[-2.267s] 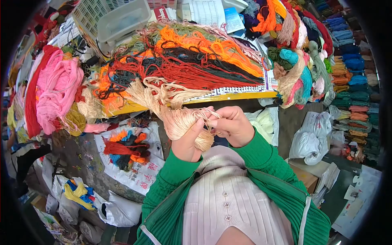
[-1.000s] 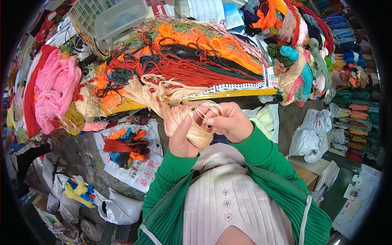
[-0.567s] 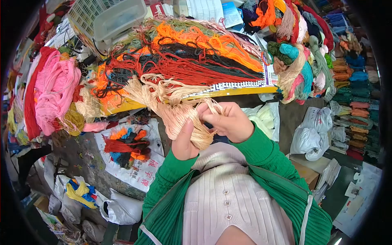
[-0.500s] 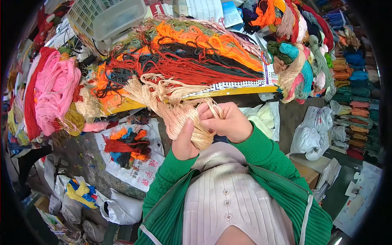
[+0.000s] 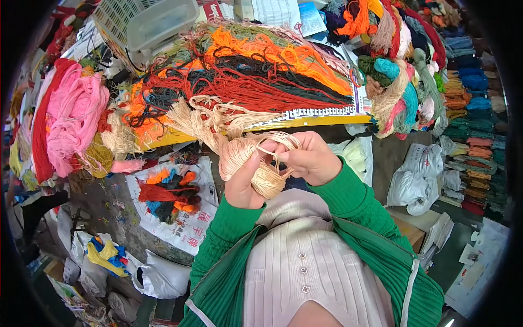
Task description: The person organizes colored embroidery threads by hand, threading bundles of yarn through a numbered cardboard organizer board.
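Note:
A skein of pale peach thread (image 5: 238, 155) hangs between my two hands, just in front of the table edge. My left hand (image 5: 245, 182) is closed round its lower left side, thumb over the strands. With the fingertips of my right hand (image 5: 310, 158) I pinch a few strands at the skein's right end, and loops stand out between the hands. The skein's far end runs up to a frayed cream bundle (image 5: 190, 117) on the table edge. Red threads (image 5: 256, 90), black threads and orange threads (image 5: 294, 62) lie fanned out behind it.
Pink yarn (image 5: 76, 117) is heaped at the left, mixed skeins (image 5: 400, 82) at the right. A clear plastic box (image 5: 160, 24) stands at the back. On the floor are a white sack with coloured yarn (image 5: 169, 204) and white plastic bags (image 5: 417, 180). Stacked skeins (image 5: 474, 136) line the far right.
My right hand has shifted slightly right, pulling the pinched strands out into a wider loop. The skein in my left hand has turned and looks more bunched.

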The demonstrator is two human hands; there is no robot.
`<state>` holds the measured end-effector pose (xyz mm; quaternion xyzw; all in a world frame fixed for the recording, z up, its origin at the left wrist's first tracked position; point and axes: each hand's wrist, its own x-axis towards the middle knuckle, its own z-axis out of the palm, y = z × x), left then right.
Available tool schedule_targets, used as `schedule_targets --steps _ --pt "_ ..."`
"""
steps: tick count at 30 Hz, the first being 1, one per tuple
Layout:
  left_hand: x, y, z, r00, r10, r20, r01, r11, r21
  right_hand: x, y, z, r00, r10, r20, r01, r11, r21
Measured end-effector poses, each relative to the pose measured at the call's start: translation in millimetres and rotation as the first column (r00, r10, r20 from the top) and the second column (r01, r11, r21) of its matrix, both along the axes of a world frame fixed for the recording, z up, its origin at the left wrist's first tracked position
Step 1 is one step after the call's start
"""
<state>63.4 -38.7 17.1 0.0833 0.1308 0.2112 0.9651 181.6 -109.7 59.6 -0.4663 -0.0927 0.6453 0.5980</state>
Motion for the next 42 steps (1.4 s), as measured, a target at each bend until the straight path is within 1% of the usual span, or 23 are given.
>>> schedule_targets --steps 3,5,8,13,15,17,21,24,25,27,29,31,32,33,34,35,36,37,38,39,40,41,42 --pt "2 -1 2 0.999 -0.008 -0.048 0.006 0.999 -0.054 -1 2 3 0.999 -0.018 0.030 0.019 0.998 -0.059" --pt "1 0 2 0.999 -0.026 -0.033 0.025 0.999 -0.032 -4 4 5 0.973 0.049 0.223 -0.028 0.995 -0.097" --pt "1 -1 1 0.998 -0.055 -0.016 0.055 0.998 0.018 -6 5 -1 0.955 0.074 0.286 -0.055 0.996 -0.076" --pt "-1 0 1 0.997 -0.059 -0.045 0.062 0.997 0.046 -7 4 -7 0.956 0.046 0.289 -0.012 0.993 -0.118" --pt "0 0 -3 0.996 -0.037 -0.087 0.035 0.999 -0.023 -4 2 -6 0.959 0.048 0.279 -0.008 0.990 -0.142" --pt "0 1 -7 0.996 -0.045 -0.076 0.043 0.999 -0.027 0 2 -3 0.990 0.059 0.129 -0.045 0.993 -0.109" --pt "2 4 -9 0.996 -0.089 0.031 0.090 0.995 -0.046 0 5 -4 0.985 0.062 0.162 -0.037 0.988 -0.153" --pt "4 5 -4 0.996 -0.086 -0.022 0.083 0.990 -0.111 1 2 -12 0.961 0.095 0.261 -0.061 0.989 -0.134" --pt "5 6 -4 0.996 -0.089 -0.023 0.086 0.990 -0.111 2 2 -10 0.977 0.055 0.205 -0.030 0.992 -0.123" --pt "5 6 -8 0.991 0.009 -0.137 0.010 0.991 0.137 3 0 -14 0.989 0.012 0.146 0.005 0.993 -0.114" --pt "4 7 -17 0.975 -0.009 -0.224 0.038 0.991 0.126 3 -3 -22 0.997 -0.061 0.042 0.059 0.997 0.050" --pt "4 11 -17 0.987 -0.087 -0.135 0.112 0.976 0.188 9 -11 -13 0.971 0.023 -0.239 -0.006 0.998 0.070" --pt "10 7 -17 0.992 -0.066 0.111 0.056 0.994 0.089 13 -16 -11 0.935 0.073 -0.348 -0.043 0.995 0.091" --pt "13 11 -16 0.988 -0.156 0.013 0.144 0.942 0.302 17 -21 -14 0.915 0.124 -0.385 -0.082 0.989 0.124" --pt "21 20 -21 0.966 -0.246 -0.083 0.248 0.780 0.575 19 -26 -14 0.950 0.104 -0.293 -0.093 0.994 0.051" --pt "28 30 -26 0.943 -0.283 -0.174 0.305 0.528 0.793 22 -28 -10 0.975 0.091 -0.200 -0.098 0.995 -0.022" --pt "38 31 -40 0.932 -0.327 -0.155 0.297 0.448 0.843 32 -31 2 0.966 0.244 0.081 -0.227 0.958 -0.174" --pt "43 31 -49 0.921 -0.363 -0.139 0.278 0.366 0.888 41 -39 -1 0.857 0.316 0.407 -0.245 0.945 -0.217" --pt "39 38 -37 0.884 -0.383 -0.269 0.438 0.473 0.764 48 -44 -5 0.637 0.361 0.681 -0.250 0.933 -0.261" --pt "39 46 -39 0.887 -0.368 -0.277 0.434 0.464 0.772 54 -40 9 0.610 0.452 0.651 -0.339 0.891 -0.302" --pt "38 53 -40 0.891 -0.351 -0.288 0.432 0.456 0.778 62 -42 9 0.656 0.411 0.633 -0.356 0.908 -0.221" --pt "38 59 -21 0.879 -0.307 -0.366 0.472 0.672 0.570 73 -45 7 0.702 0.376 0.605 -0.371 0.918 -0.139" --pt "36 63 -24 0.852 -0.122 -0.509 0.374 0.823 0.429 86 -47 -5 0.780 0.077 0.621 -0.244 0.951 0.188"
